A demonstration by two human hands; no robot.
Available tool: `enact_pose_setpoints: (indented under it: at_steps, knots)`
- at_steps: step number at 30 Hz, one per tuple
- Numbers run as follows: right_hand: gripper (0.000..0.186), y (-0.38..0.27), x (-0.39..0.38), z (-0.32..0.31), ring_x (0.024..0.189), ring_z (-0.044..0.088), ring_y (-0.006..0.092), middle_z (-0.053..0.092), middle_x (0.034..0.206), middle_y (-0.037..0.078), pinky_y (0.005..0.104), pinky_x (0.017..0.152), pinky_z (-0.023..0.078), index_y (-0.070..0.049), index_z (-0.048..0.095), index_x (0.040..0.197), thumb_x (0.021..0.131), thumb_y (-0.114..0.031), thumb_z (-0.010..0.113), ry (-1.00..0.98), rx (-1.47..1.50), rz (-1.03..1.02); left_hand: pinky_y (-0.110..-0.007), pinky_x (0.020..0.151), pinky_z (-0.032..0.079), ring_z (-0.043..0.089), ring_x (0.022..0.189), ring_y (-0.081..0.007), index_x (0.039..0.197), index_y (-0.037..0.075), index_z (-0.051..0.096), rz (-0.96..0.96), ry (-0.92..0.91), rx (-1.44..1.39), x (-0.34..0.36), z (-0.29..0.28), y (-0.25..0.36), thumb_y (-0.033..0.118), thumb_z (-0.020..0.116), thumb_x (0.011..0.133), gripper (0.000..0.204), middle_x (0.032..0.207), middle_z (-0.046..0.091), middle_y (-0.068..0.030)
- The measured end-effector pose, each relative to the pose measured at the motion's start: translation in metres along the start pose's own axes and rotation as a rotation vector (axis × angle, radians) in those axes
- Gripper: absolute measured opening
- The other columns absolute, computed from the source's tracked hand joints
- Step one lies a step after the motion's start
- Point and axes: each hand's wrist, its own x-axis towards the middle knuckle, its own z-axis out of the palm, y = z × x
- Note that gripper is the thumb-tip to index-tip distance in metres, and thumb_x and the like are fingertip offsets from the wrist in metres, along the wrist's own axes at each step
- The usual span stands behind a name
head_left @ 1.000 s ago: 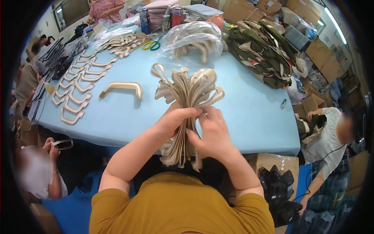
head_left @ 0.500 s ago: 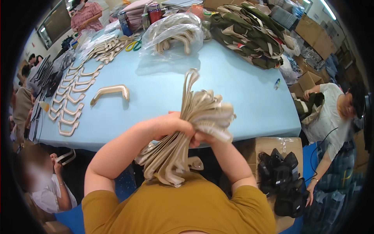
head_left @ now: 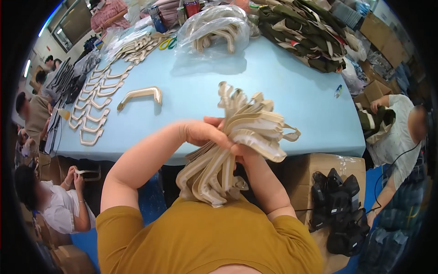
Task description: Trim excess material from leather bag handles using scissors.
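Holding a thick bundle of beige curved strips [head_left: 255, 130] in both hands, near the front edge of a pale blue table [head_left: 196, 98]. Clasping its middle with the left hand [head_left: 207, 132] narrow and tight, laying the thumb across the strips. Gripping the same middle with the right hand [head_left: 246, 154], just beside the left fingertips; not making out the right fingers behind the strips. Holding the upper ends fanned out beyond and to the right of the hands, showing white bands. Holding the lower ends on the near side of the hands, close to a mustard shirt [head_left: 205, 237]; not telling for certain about any contact with it.

Facing a single curved piece [head_left: 143, 92] on the table, beyond and to the left of the left hand, well apart from the bundle. Facing rows of similar pieces [head_left: 101, 106] farther left, then a pile of beige pieces [head_left: 139, 45] and scissors [head_left: 168, 43] with yellow and green handles farther beyond. Facing a clear plastic bag [head_left: 232, 23] of curved pieces straight beyond the hands, and a heap of dark green fabric [head_left: 303, 34] beyond and to the right. Having a cardboard box [head_left: 303, 173] with black items [head_left: 335, 210] to the right of the right hand. Sitting or standing, not telling which, between co-workers far to the left [head_left: 68, 205] and far to the right [head_left: 397, 123] of the hands.
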Motion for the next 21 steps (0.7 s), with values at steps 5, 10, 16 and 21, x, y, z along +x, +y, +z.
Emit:
enact_pose_setpoints:
  at_steps: [5, 10, 16, 21]
  knots:
    - [0.046, 0.011, 0.002, -0.024, 0.120, 0.043, 0.0319, 0.045, 0.128, 0.024, 0.0466, 0.098, 0.039, -0.010, 0.050, 0.105, 0.077, -0.042, 0.066, 0.083, 0.090, -0.311, -0.033, 0.097, 0.036, 0.052, 0.107, -0.0216, 0.126, 0.001, 0.045, 0.192, 0.499, 0.915, -0.012, 0.021, 0.036, 0.041, 0.065, 0.078, 0.066, 0.116, 0.056, -0.0140]
    - [0.042, 0.020, 0.020, -0.012, 0.118, 0.046, 0.0291, 0.047, 0.127, 0.023, 0.0442, 0.097, 0.039, -0.011, 0.046, 0.117, 0.084, -0.034, 0.059, 0.237, 0.211, -0.378, -0.043, 0.083, 0.043, 0.055, 0.094, -0.0386, 0.105, -0.006, 0.045, 0.135, 0.749, 1.059, -0.002, 0.037, 0.011, 0.035, 0.057, 0.081, 0.048, 0.097, 0.058, -0.0260]
    - [0.041, 0.001, 0.060, -0.017, 0.097, 0.059, 0.0270, 0.061, 0.102, 0.023, 0.0395, 0.089, 0.045, 0.001, 0.043, 0.111, 0.089, -0.033, 0.049, 0.425, -0.060, -0.138, -0.043, 0.080, 0.044, 0.057, 0.088, -0.0379, 0.105, -0.005, 0.050, 0.111, 0.636, 1.023, -0.010, -0.012, 0.033, 0.041, 0.050, 0.086, 0.050, 0.097, 0.059, -0.0256]
    - [0.042, -0.025, 0.122, -0.075, 0.083, 0.060, 0.0268, 0.060, 0.085, 0.015, 0.0413, 0.080, 0.048, -0.003, 0.040, 0.113, 0.088, -0.034, 0.051, 0.400, 0.086, -0.318, -0.040, 0.083, 0.044, 0.055, 0.096, -0.0320, 0.109, 0.004, 0.057, 0.249, 1.263, 1.219, -0.025, -0.137, 0.095, 0.046, 0.061, 0.079, 0.052, 0.107, 0.057, -0.0175]
